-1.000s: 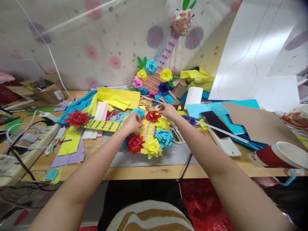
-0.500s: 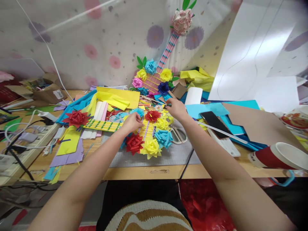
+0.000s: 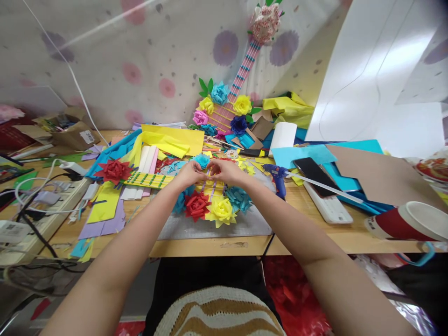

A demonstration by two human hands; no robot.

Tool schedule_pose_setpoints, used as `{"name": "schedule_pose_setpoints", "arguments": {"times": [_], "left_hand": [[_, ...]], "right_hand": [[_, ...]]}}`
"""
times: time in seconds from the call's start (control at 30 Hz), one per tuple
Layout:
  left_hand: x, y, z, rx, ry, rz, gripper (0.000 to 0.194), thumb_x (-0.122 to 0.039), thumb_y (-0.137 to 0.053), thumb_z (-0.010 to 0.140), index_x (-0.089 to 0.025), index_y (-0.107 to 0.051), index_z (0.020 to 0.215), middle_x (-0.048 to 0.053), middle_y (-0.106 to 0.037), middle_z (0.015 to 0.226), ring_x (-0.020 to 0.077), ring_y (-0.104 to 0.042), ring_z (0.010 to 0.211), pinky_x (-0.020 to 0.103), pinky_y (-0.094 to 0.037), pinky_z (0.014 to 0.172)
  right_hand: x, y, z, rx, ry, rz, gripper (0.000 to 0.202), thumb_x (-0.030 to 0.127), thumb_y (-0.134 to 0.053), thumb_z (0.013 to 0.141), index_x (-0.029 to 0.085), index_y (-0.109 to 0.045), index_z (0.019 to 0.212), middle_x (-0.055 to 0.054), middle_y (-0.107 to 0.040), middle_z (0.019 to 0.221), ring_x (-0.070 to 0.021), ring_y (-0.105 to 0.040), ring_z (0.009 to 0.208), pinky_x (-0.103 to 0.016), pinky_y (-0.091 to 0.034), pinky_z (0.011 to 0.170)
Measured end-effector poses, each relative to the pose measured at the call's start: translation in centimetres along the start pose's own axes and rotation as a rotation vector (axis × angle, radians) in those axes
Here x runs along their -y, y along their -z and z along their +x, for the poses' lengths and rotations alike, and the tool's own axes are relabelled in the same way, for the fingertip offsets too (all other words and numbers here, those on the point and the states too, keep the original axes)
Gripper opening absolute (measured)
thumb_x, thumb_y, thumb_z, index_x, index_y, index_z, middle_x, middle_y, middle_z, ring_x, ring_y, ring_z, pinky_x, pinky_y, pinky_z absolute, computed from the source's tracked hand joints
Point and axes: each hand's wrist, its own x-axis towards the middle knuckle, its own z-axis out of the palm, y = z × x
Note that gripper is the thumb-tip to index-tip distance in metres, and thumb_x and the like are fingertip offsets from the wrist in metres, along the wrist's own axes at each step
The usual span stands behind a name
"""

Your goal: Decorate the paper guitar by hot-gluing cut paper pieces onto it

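Observation:
A yellow paper guitar lies flat on a grey mat (image 3: 213, 229), its green-fretted neck (image 3: 150, 180) pointing left to a red paper flower (image 3: 115, 171). Around its body sit a red flower (image 3: 197, 205), a yellow flower (image 3: 221, 211) and blue flowers (image 3: 239, 198). My left hand (image 3: 190, 175) is over the body with thumb and fingers pinched. Fingertips of my right hand (image 3: 226, 171) are also pinched and meet the left ones. Anything between them is too small to make out. Part of the guitar body is hidden behind my hands.
A pink paper guitar (image 3: 241, 77) leans on the curtain behind. To the right are a blue glue gun (image 3: 279, 179) with a long white stick, a black phone (image 3: 313, 175) and a paper cup (image 3: 402, 224). A power strip (image 3: 49, 219) with cables lies at left.
My right hand has come left and toward me from the tools at the back to meet my left hand. The glue gun now shows; the scissors are no longer visible.

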Motion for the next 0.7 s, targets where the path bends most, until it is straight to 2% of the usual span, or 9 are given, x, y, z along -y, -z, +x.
{"name": "schedule_pose_setpoints", "arguments": {"times": [0.3, 0.47, 0.7], "left_hand": [[-0.2, 0.5, -0.3, 0.037, 0.026, -0.033, 0.043, -0.017, -0.085, 0.044, -0.017, -0.047, 0.065, -0.003, -0.059, 0.051, 0.0162, -0.061, 0.055, 0.026, -0.047, 0.052], [-0.2, 1.2, -0.4, -0.002, 0.001, -0.017, 0.037, -0.012, -0.078, 0.050, -0.017, -0.046, 0.068, -0.004, -0.058, 0.051, 0.0148, -0.060, 0.053, 0.028, -0.048, 0.054], [0.1, 1.4, -0.1, -0.065, 0.012, 0.027, 0.043, -0.004, -0.073, 0.051, -0.020, -0.040, 0.074, -0.008, -0.056, 0.053, 0.0117, -0.057, 0.051, 0.025, -0.049, 0.054]], "right_hand": [[-0.4, 0.0, 0.3, 0.011, -0.059, -0.112, 0.031, 0.017, -0.069, 0.070, 0.019, -0.060, 0.100, 0.002, -0.068, 0.080, -0.0123, -0.063, 0.075, -0.020, -0.039, 0.061], [-0.2, -0.1, 0.4, 0.052, -0.099, -0.199, 0.034, 0.017, -0.070, 0.068, 0.020, -0.059, 0.101, 0.001, -0.070, 0.084, -0.0146, -0.064, 0.079, -0.022, -0.039, 0.061], [0.2, -0.5, 0.6, 0.045, -0.076, -0.334, 0.031, 0.018, -0.065, 0.071, 0.021, -0.060, 0.102, -0.001, -0.071, 0.089, -0.0179, -0.063, 0.082, -0.025, -0.036, 0.060]]}}
